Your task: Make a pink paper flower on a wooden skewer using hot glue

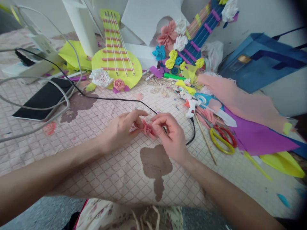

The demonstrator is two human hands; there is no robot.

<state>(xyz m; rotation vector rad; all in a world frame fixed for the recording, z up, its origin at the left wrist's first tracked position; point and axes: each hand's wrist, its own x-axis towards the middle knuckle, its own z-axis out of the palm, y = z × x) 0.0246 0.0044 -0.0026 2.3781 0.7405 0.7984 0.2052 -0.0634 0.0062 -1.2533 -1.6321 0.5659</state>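
Between my two hands is a pink paper flower with folded petals, held just above the quilted tablecloth. My left hand pinches the flower's left side between thumb and fingers. At its right side, my right hand has thumb and fingertips closed on the petals' edge. The flower's underside and part of its petals are hidden by the fingers. A black cord crosses the cloth and passes behind my right hand. Beyond that hand lies a white glue gun with an orange tip.
A yellow paper guitar leans at the back, beside a blue paper guitar with paper flowers. Scissors, a wooden stick and purple sheets lie right. At left are a tablet, cables and a power strip.
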